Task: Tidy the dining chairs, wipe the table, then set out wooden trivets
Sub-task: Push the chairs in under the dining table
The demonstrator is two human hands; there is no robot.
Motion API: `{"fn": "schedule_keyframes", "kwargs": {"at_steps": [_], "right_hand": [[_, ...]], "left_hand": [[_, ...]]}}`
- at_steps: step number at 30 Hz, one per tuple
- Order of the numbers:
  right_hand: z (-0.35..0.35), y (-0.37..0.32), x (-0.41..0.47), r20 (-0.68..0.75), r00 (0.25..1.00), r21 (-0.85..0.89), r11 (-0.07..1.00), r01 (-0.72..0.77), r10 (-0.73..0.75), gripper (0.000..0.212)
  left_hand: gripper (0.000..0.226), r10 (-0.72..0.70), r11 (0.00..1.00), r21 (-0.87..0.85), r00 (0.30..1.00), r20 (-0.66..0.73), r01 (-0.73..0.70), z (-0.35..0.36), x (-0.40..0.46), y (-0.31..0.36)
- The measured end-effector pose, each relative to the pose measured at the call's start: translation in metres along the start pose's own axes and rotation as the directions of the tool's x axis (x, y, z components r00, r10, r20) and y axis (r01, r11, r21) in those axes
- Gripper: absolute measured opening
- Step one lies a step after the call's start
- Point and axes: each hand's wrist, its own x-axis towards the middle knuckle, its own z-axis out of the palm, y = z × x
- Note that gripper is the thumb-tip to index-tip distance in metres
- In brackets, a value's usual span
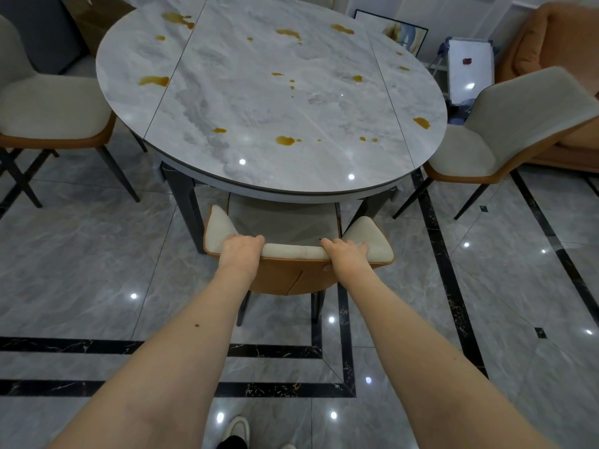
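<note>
Our shoe: at 6 o'clock, nearest us, a pale shoe (pixel 239 429) stood on the glossy grey floor (pixel 81 270) with its black inlaid bands.
Our hands: the left hand (pixel 240 251) and right hand (pixel 345 252) clenched the cream top edge of the near chair (pixel 293 273), fingers wrapped over it.
Near chair: at 12 o'clock ahead of us, its orange back faced us, its seat pointed away and sat tucked under the table edge; the backrest's long axis ran from 9 to 3 o'clock.
Table: the round grey marble table (pixel 259 102) lay beyond, dotted with amber spills (pixel 285 140) from its near rim to its far rim.
Left chair: at 10 o'clock a chair (pixel 48 108) stood pulled out, apart from the table.
Right chair: at 2 o'clock another chair (pixel 505 134) stood angled, its seat just beside the rim.
Room: farther at 1 o'clock we saw a framed picture (pixel 402 30) against the white wall and a whiteboard (pixel 470 69); an orange sofa (pixel 557 43) filled the 2 o'clock corner.
</note>
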Motion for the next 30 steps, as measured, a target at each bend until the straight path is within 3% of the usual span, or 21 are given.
{"fn": "schedule_keyframes", "kwargs": {"at_steps": [30], "right_hand": [[0.0, -0.01, -0.011, 0.006, 0.999, -0.017, 0.999, -0.031, 0.031, 0.038]], "left_hand": [[0.027, 0.057, 0.998, 0.005, 0.998, -0.01, -0.057, 0.001, 0.0, -0.01]]}}
